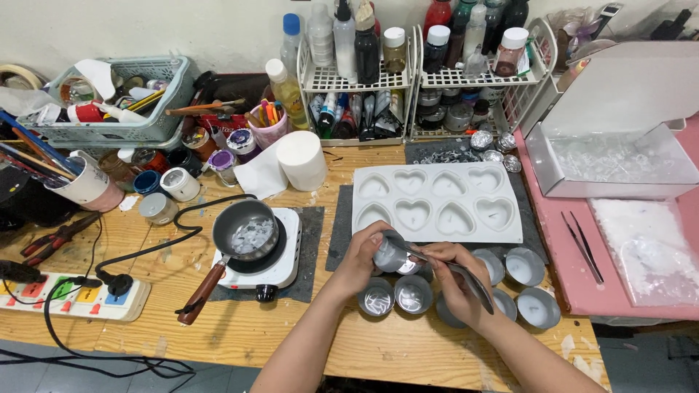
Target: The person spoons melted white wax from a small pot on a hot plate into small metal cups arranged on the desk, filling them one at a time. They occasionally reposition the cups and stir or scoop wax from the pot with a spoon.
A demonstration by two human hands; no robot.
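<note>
My left hand (362,256) grips a small silver tin cup (392,255), tilted on its side above the wooden table. My right hand (452,280) holds a thin metal blade-like tool (466,279) with its tip pushed into the cup's mouth. Several more tin cups sit right below and beside my hands, two (395,296) with wax residue in front, others (526,266) to the right. A white silicone mould (435,202) with heart-shaped cavities lies just behind my hands on a dark mat.
A small pan (246,231) with melting wax sits on a white electric hotplate (286,266) at left, its cord running to a power strip (71,297). Wire racks of bottles (422,69), a basket and cups of tools line the back. A pink tray (574,247) with tweezers and a wax-flake bag lies right.
</note>
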